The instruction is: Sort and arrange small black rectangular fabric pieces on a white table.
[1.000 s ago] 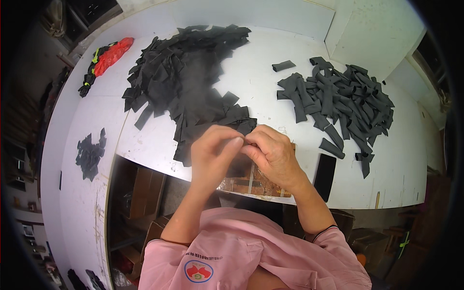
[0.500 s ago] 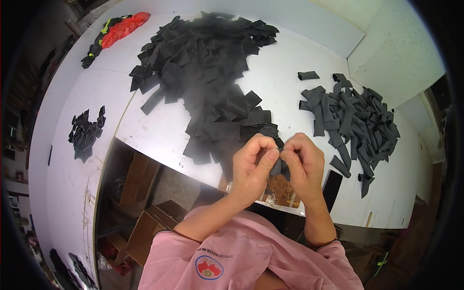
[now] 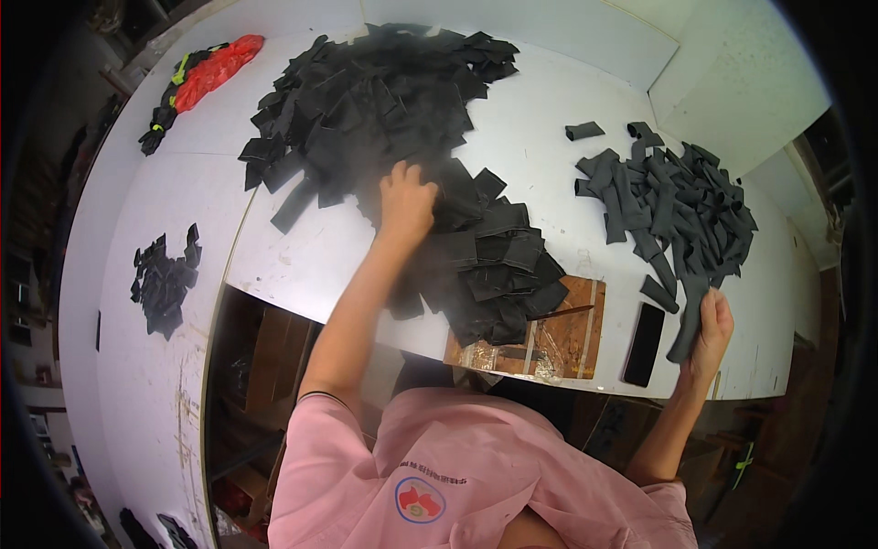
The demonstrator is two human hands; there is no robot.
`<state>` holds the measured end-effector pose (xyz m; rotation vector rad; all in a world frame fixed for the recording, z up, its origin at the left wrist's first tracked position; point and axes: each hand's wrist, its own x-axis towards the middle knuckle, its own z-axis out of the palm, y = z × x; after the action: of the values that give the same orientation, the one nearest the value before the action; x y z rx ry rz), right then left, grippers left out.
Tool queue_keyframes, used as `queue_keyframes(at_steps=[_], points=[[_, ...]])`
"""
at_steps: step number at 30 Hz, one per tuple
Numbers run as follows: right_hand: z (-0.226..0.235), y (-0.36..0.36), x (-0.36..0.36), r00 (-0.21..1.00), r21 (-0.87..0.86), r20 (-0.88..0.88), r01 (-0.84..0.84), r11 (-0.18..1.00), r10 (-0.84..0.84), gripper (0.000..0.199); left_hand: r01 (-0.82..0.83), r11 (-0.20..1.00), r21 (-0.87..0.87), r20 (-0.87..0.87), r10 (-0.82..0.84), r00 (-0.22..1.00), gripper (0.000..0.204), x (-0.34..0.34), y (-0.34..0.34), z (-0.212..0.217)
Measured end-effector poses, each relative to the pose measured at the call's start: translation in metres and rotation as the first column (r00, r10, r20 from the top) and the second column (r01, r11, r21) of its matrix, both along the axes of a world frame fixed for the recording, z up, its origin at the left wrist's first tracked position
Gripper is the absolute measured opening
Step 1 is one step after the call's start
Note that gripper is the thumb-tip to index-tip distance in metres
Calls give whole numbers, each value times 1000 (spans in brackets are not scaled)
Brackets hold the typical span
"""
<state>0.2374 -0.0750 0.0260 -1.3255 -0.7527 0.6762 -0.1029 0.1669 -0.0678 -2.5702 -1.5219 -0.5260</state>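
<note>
My left hand [image 3: 408, 197] reaches over the big pile of flat black fabric pieces [image 3: 366, 110]. Its fingers curl down against the cloth, and the tips are hidden, so whatever lies between them does not show. At the near right, my right hand [image 3: 714, 329] is closed on a dark grey fabric tube [image 3: 688, 320], which hangs slanted between thumb and fingers. That tube's far end overlaps the heap of similar fabric tubes [image 3: 672, 206] on the right of the white table. Several more black pieces [image 3: 508, 274] lie stacked toward the table's front edge.
A brown taped board [image 3: 581, 334] lies at the front edge, with a black phone [image 3: 645, 343] to its right. One loose tube [image 3: 583, 131] lies apart. On the left stand a small black heap [image 3: 165, 284] and a red plastic bag [image 3: 218, 75]. Below is an open gap with cardboard boxes [image 3: 279, 352].
My hands, together in front of me before, have parted. The left went forward and left onto the black pile; the right moved right to the tube heap with a fabric tube.
</note>
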Motion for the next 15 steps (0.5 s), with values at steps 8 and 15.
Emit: queue_keyframes(at_steps=[8,15], points=[[-77,-124,19,886,-340,394,389,856,-246,13,39,999,22,755,-42,654,11,12,-23,43],[-38,-62,28,893,-263,368,366,893,-258,14,540,796,-274,948,318,13,7,39,-119,97]])
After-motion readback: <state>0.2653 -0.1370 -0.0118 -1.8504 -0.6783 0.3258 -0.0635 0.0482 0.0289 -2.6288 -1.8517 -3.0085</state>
